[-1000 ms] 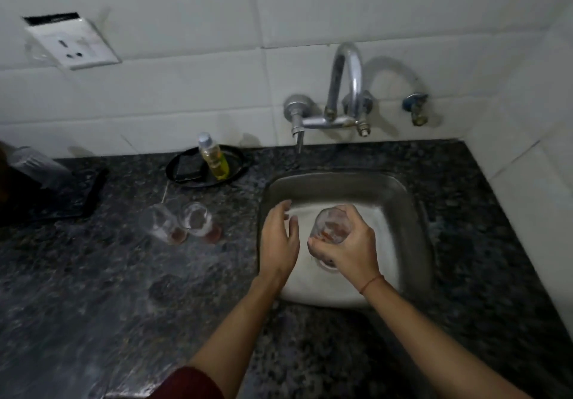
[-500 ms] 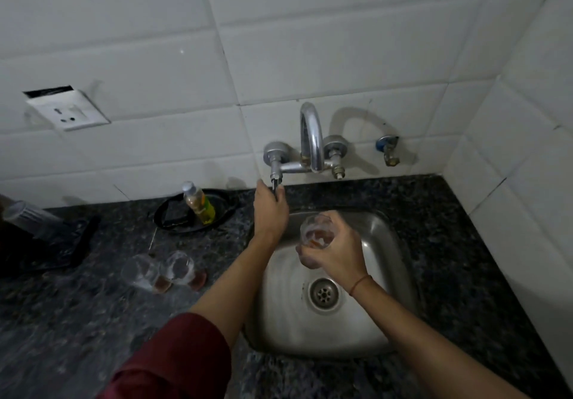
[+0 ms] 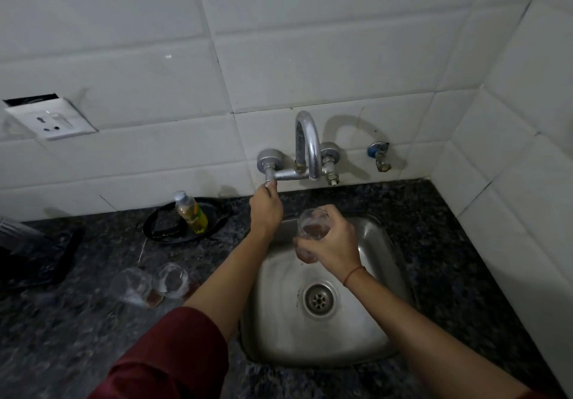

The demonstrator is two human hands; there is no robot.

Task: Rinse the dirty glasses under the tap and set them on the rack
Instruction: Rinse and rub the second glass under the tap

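Fingers (image 3: 270,185) of left hand (image 3: 266,209) pinched on left valve of tap (image 3: 307,147), behind sink (image 3: 381,321). Right hand (image 3: 333,243) wrapped round glass (image 3: 313,223), held over sink's back edge, brown residue inside. Two more glasses (image 3: 136,287) on counter (image 3: 77,336) left of sink.

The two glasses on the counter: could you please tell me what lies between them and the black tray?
In the head view, only bare dark counter and a thin pale stick.

Three glasses (image 3: 312,223) (image 3: 134,285) (image 3: 173,280) (two on counter (image 3: 62,336)), one tap (image 3: 307,150), one sink (image 3: 310,339), one bottle (image 3: 190,215).
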